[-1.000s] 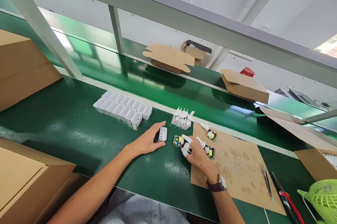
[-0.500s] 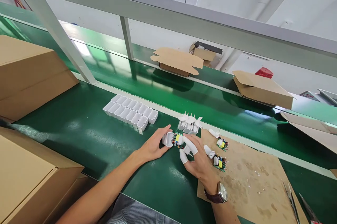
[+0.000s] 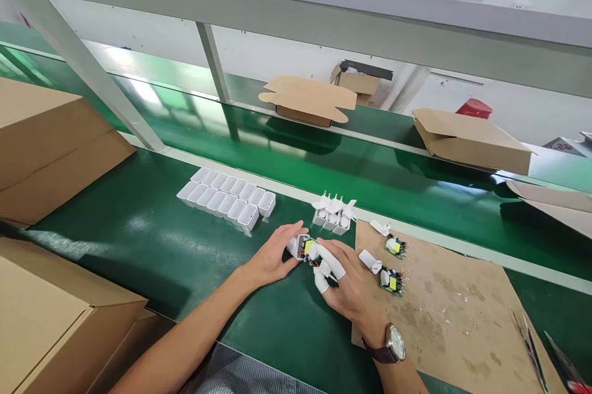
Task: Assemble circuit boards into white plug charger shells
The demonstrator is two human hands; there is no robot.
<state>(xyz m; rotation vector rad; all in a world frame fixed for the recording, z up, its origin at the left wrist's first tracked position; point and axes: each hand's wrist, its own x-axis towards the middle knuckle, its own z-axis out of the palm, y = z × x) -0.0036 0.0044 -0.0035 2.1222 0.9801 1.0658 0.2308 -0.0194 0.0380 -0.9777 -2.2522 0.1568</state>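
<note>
Head | white shell (image 3: 295, 245), open-ended, left hand (image 3: 272, 256) fingers gripping | right hand (image 3: 345, 280) fingers pinching green board (image 3: 308, 250)

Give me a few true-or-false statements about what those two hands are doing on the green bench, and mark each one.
1. The left hand holds a white plastic shell. True.
2. The right hand presses a small circuit board against that shell. True.
3. The right hand's fingers are bare. False: several wear white finger covers.
4. The row of empty white shells lies on the cardboard sheet. False: it sits on the green mat, left of the hands.
5. Two more circuit boards lie on the cardboard sheet. True.
</note>
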